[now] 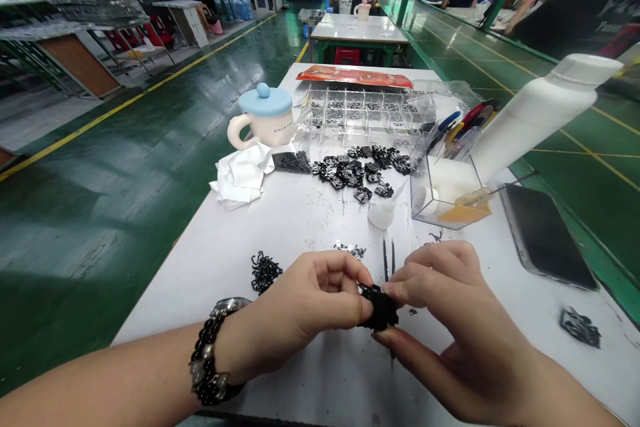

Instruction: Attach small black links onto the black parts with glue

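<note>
A small black plastic part (383, 310) is held between my two hands above the white table (200, 267). My left hand (320, 293) pinches its left end between thumb and fingers. Fingertips and thumb of my right hand (450, 320) grip its right side. A pair of tweezers (393, 255) points away from me behind the part; its middle is hidden, so I cannot tell whether a hand touches it. Small silvery pieces (350, 251) lie just beyond my fingers. Beside my left hand is a pile of black hook-like pieces (265, 271).
Farther back are a heap of black parts (350, 170), a small white bottle (381, 213) and a clear compartment box (367, 113). A lidded mug (273, 120) and crumpled tissue (243, 173) stand left. Rightward are a clear pen holder (450, 210), a tall white bottle (545, 113) and a phone (547, 233).
</note>
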The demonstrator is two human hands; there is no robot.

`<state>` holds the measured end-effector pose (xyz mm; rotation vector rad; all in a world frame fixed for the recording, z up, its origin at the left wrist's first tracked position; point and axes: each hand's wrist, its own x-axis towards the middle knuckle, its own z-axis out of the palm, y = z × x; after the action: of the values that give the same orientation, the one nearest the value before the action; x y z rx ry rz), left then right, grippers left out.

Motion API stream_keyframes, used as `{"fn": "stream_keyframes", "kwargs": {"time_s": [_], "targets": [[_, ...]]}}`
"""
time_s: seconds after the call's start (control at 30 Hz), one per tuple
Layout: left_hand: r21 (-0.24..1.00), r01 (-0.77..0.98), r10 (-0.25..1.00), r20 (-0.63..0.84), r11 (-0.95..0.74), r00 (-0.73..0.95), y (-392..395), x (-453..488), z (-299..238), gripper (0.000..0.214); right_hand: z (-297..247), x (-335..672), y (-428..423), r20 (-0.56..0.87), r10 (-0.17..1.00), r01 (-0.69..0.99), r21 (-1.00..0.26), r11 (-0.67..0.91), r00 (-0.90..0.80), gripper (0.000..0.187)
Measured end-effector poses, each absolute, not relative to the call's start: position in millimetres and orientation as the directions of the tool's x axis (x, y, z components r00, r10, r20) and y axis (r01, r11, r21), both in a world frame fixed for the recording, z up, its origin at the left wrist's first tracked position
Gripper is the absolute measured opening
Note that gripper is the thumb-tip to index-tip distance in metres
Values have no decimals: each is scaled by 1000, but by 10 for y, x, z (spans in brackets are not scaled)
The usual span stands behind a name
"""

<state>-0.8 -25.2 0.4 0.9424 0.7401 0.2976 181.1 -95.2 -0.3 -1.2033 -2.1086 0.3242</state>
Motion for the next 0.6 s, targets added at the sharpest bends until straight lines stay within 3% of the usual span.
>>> {"fn": "stream_keyframes", "kwargs": {"time_s": [0.6], "targets": [[846,68,588,-423,529,690,-280,-10,-14,22,2,1814,-953,378,861,689,-523,502,-340,11]]}}
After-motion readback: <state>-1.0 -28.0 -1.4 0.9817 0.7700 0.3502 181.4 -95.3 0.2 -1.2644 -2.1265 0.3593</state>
